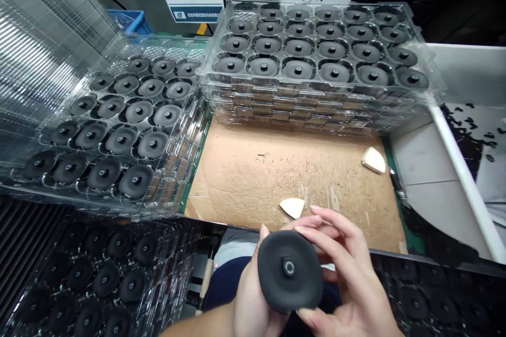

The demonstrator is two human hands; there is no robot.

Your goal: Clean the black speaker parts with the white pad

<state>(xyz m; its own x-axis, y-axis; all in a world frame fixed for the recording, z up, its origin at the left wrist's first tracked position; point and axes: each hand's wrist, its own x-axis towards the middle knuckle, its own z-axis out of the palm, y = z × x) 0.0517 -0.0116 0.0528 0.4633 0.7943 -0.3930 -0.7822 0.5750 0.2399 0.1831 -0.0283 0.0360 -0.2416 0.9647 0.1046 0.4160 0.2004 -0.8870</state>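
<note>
We grip a black rubber disc [288, 271] between our left hand [255, 295] and right hand [350, 279] — fingers [332, 231] curled closed around its rim — at six o'clock, below the cardboard sheet [292, 179], with a stacked clear tray [312, 47] of matching discs at twelve.

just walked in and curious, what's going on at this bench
A person holds a black round part with a central hub, the left hand cradling it from below and the right hand curled around its edge. Two stacks of clear plastic trays, filled with similar black parts, sit beside and behind a cardboard sheet. Two pale wedge-shaped pieces lie on the cardboard.
</note>
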